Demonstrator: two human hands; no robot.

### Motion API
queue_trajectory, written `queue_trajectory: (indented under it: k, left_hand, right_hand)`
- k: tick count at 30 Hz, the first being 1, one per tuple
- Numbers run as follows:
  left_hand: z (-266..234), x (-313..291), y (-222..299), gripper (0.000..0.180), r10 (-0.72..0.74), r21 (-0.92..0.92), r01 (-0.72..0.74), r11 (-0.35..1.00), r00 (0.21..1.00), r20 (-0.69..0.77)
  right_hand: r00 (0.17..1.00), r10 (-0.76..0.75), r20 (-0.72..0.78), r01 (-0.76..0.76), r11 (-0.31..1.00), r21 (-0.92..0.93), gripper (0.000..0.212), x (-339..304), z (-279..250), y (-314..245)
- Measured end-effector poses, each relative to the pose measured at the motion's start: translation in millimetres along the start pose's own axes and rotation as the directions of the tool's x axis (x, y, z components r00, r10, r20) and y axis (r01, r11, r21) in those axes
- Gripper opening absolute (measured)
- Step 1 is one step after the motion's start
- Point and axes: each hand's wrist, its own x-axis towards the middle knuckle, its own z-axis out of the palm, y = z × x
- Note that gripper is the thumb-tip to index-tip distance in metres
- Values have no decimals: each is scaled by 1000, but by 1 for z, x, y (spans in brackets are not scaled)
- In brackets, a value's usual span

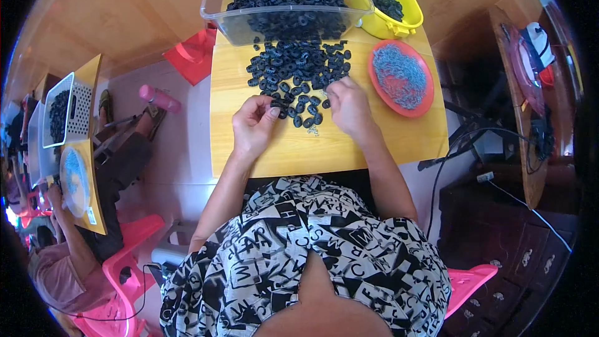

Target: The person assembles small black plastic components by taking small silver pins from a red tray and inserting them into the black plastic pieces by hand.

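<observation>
A heap of small black rubber rings [298, 70] lies spread on a yellow wooden table [374, 143]. My left hand [254, 126] rests at the heap's near left edge with thumb and fingers pinched on a black ring. My right hand [349, 107] sits at the heap's near right edge, fingers curled over the rings; whether it holds anything is hidden. A few tiny metal bits [312, 130] lie between the hands.
A clear plastic bin [215, 6] full of black rings stands at the table's far edge, a yellow bowl [409, 22] of rings beside it. A red plate [426, 103] of small grey metal pieces sits right. Another person [59, 262] works at a left table.
</observation>
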Motion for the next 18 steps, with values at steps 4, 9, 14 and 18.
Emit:
queue_trajectory:
  k: [4, 9, 14, 18]
  left_hand:
    - [-3, -3, 1, 14, 99, 14, -99, 995, 995, -25]
    - [-2, -25, 2, 12, 146, 70, -149, 986, 988, 53]
    - [5, -45, 2, 10, 152, 213, -211, 954, 952, 265]
    - [4, -40, -1, 12, 123, 158, -161, 974, 966, 226]
  right_hand:
    - [991, -1, -130, 18, 991, 132, 10, -15, -27, 3]
    - [985, -71, -154, 73, 997, 3, 13, -58, -26, -1]
    - [991, -79, -110, 84, 996, 38, 21, -77, -4, 4]
    - [995, 16, -101, 0, 989, 151, 22, -79, -6, 4]
